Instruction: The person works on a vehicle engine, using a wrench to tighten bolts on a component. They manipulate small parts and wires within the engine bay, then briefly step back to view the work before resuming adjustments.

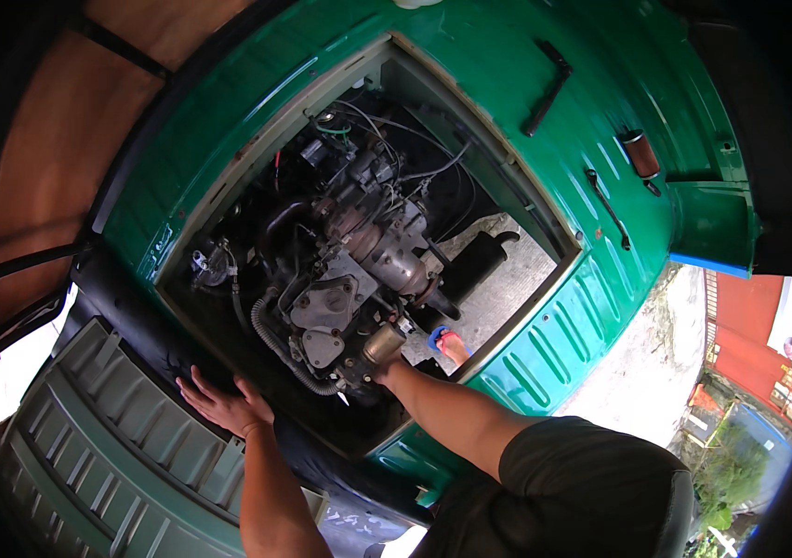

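Observation:
My left hand (225, 402) rests with its fingers spread on the black padded edge (140, 344) beside the engine opening. My right hand (389, 368) reaches down into the opening, next to a tan metal cylinder (383, 344) low on the engine (359, 260). Its fingers are mostly hidden behind the cylinder and the parts around it, so their grip does not show. Close to that hand are a grey cover plate (324, 346) and a ribbed hose (270, 337).
A square frame in the green metal floor (545, 358) surrounds the engine. On the green metal lie a black ratchet handle (549, 88), a wrench (608, 210) and a brown cylinder (640, 154). A black muffler (478, 267) and a sandalled foot (453, 347) show below. A ribbed grey panel (108, 446) leans at left.

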A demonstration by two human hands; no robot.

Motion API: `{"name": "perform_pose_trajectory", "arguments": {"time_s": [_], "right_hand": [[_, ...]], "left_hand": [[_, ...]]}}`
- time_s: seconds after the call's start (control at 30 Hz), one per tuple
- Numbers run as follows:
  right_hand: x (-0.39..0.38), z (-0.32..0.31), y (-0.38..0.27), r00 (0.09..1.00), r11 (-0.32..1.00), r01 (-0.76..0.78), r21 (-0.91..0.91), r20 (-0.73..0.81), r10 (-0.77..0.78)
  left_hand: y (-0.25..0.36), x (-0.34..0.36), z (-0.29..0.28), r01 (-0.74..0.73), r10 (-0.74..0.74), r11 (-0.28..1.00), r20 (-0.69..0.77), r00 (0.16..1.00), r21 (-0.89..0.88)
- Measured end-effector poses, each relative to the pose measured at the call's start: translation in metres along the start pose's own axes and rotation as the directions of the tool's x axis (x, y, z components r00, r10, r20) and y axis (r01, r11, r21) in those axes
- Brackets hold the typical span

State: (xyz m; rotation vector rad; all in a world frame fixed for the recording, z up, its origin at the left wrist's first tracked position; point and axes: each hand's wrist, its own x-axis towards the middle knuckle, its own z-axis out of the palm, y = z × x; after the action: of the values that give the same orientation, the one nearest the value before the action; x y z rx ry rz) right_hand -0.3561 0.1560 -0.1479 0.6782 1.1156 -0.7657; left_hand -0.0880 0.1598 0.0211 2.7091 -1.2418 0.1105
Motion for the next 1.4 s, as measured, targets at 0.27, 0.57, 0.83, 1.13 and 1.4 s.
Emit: {"name": "perform_pose_trajectory", "arguments": {"time_s": [0.27,0.57,0.83,1.13,1.4], "right_hand": [[0.002,-0.005,0.003,1.000,0.999,-0.014,-0.052,-0.022,0.013],[0.002,-0.014,0.003,0.999,0.991,-0.031,-0.134,-0.044,0.025],[0.006,-0.019,0.002,0.998,0.985,-0.037,-0.170,-0.051,0.029],[0.004,-0.025,-0.001,0.997,0.982,-0.037,-0.186,-0.066,0.025],[-0.028,0.007,-0.002,0.982,0.974,-0.023,-0.227,-0.189,-0.021]], "left_hand": [[0.003,0.003,-0.003,-0.001,0.001,1.000,0.024,1.000,-0.004],[0.002,0.004,-0.005,0.038,-0.037,0.999,0.041,0.998,-0.004],[0.007,0.004,-0.010,0.098,-0.098,0.995,0.087,0.991,0.007],[0.007,0.004,-0.009,0.094,-0.094,0.996,0.074,0.993,-0.005],[0.003,0.003,-0.008,0.079,-0.078,0.997,0.056,0.995,-0.014]]}}
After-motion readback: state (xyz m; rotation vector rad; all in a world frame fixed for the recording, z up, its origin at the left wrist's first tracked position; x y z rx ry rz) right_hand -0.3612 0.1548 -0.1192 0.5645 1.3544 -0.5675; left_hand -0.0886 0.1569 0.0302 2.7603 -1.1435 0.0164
